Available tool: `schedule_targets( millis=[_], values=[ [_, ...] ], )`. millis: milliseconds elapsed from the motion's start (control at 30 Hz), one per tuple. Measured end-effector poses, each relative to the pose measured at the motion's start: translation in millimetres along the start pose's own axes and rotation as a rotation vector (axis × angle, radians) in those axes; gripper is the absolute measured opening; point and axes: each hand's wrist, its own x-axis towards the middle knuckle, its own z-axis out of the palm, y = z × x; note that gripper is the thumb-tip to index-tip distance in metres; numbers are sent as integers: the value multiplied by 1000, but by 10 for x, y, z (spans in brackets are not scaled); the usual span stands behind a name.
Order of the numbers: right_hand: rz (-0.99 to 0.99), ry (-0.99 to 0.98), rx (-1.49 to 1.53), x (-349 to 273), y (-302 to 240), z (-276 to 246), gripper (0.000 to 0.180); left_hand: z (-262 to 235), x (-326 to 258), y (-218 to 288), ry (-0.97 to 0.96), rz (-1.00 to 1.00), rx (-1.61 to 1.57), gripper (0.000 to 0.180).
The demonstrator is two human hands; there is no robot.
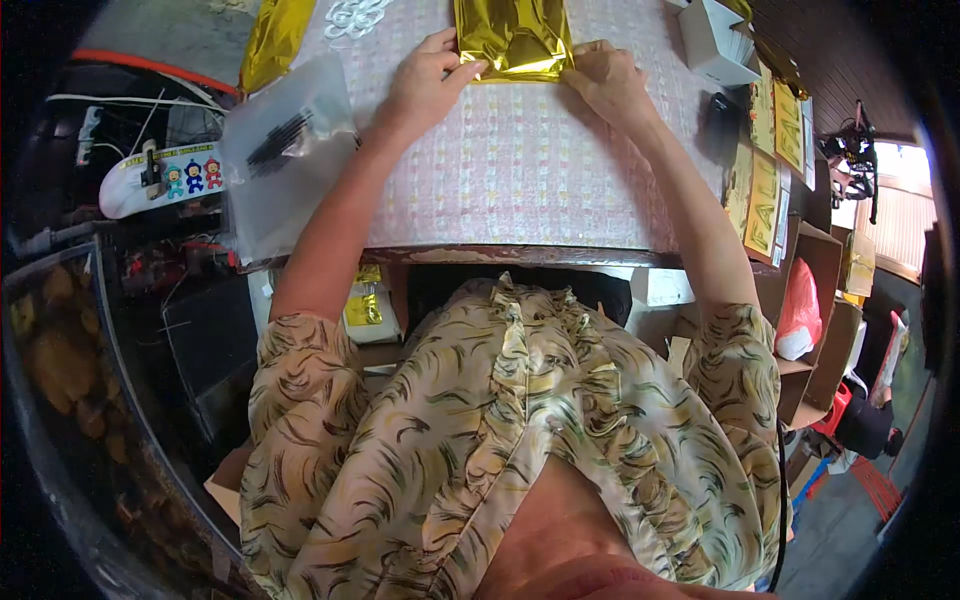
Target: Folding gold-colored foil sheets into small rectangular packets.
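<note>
A shiny gold foil bag (515, 45) lies at the far middle of the table, its top running out of the picture. My left hand (428, 85) holds the near left corner, thumb on the foil and fingers curled behind it. At the near right corner, my right hand (606, 82) is closed with its fingers pinched on the edge. To the left of my left arm rests a clear plastic bag (285, 190) with thin black pieces (280, 142) inside. White rings or loops (354, 17) lie beyond my left hand.
A pink-and-white checked cloth (510, 170) covers the table. Another gold foil piece (272, 45) hangs at the far left. At the right stand a white box (718, 45), a dark object (721, 122) and yellow printed cards (765, 200). Below right, cardboard boxes (815, 260) hold a red-and-white bag (799, 310).
</note>
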Motion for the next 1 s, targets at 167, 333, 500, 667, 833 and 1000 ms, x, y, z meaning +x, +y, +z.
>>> schedule_targets(
  millis=[167,333,500,667,833,1000],
  values=[
    [35,28,-76,-28,5,18,35,2,28,64,-40,-38,44,31],
    [65,53,-192,-132,-240,-48,41,-34,-33,34,62,-48,116,35],
    [42,51,-145,-153,-243,-67,38,-38,-6,3,32,-2,117,34],
    [-13,290,-147,-143,-171,94,30,-39,0,84,4,-60,87,32],
    [-97,248,-351,-219,-358,18,37,-80,-32,76,2,-61,89,31],
    [-350,613,-393,29,-385,164,34,-71,-1,119,-25,-56,95,28]
  ],
)
